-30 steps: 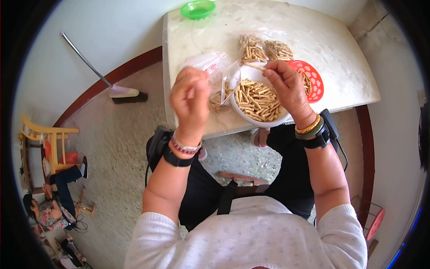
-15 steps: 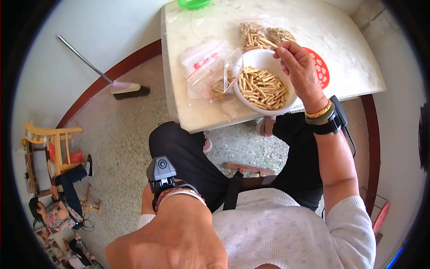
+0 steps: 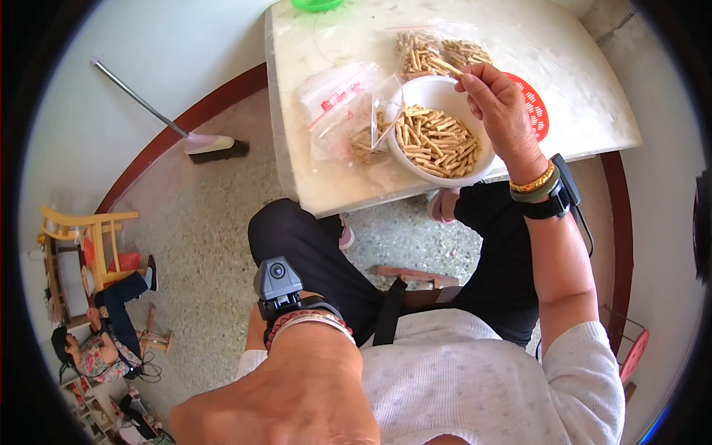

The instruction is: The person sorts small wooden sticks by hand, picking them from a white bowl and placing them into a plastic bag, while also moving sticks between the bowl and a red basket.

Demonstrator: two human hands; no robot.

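Observation:
My right hand [image 3: 498,107] is raised above the far right rim of a white bowl [image 3: 442,90]. Its thumb and fingers pinch a short pale tan stick [image 3: 447,67], perhaps a dried root piece. Many similar tan sticks [image 3: 437,142] lie heaped in the bowl. Close to the camera, at the bottom, is the back of my left hand [image 3: 278,408]; its fingers are out of sight. Against the bowl's left side, a clear plastic bag [image 3: 386,111] stands with its mouth spread, some sticks low in it.
Two filled bags of sticks [image 3: 419,53] lie behind the bowl, and flat zip bags [image 3: 337,89] to its left. A red perforated lid [image 3: 535,111] sits right of the bowl on the table [image 3: 578,81]. A broom [image 3: 211,147] and a seated person [image 3: 104,354] are at left.
The view has shifted slightly. My right hand keeps the stick pinched in nearly the same place; my left hand stays near the camera.

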